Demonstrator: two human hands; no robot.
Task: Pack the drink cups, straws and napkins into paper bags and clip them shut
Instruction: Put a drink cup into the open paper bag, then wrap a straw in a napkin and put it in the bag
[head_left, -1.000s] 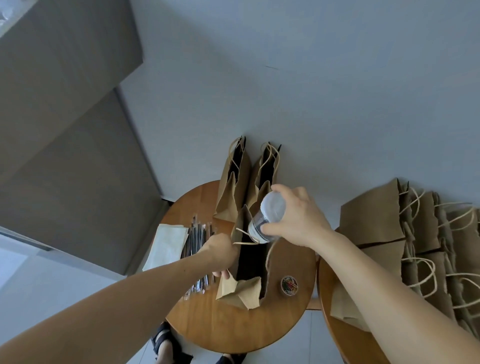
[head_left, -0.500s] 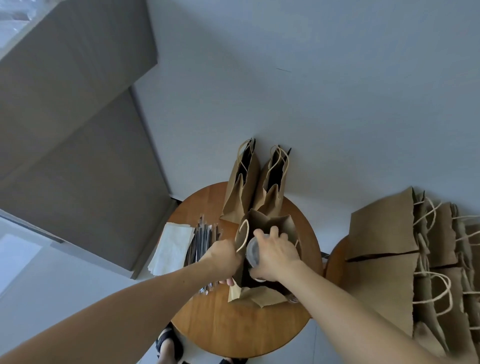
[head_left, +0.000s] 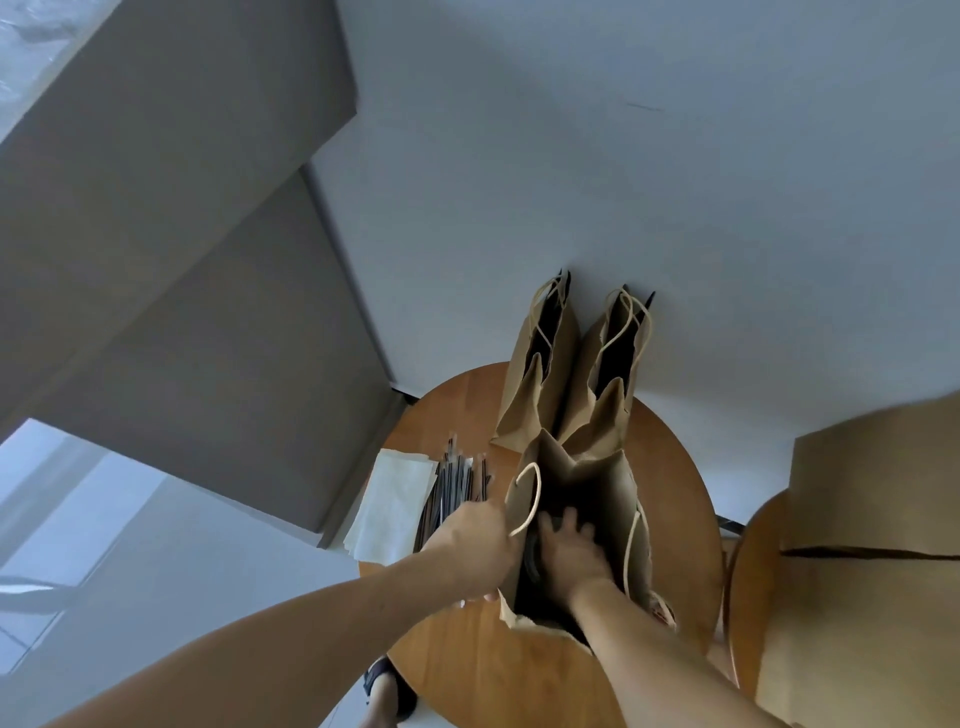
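An open brown paper bag (head_left: 608, 483) stands on the round wooden table (head_left: 467, 665). My right hand (head_left: 569, 551) reaches down inside it, fingers curled over the drink cup (head_left: 532, 553), which shows only as a dark rounded edge beside the hand. My left hand (head_left: 478, 545) grips the bag's left rim next to its paper handle. Left of the bag lie a pile of dark wrapped straws (head_left: 452, 488) and a stack of white napkins (head_left: 395, 504).
Two more open paper bags (head_left: 535, 384) (head_left: 602, 395) stand against the wall behind. A stack of flat paper bags (head_left: 872, 519) lies on a second wooden table (head_left: 753, 571) at the right. A grey cabinet (head_left: 208, 312) stands at the left.
My right hand has carried the drink cup from above the bag down into it. The cup is now mostly hidden. My left hand has kept hold of the bag's rim.
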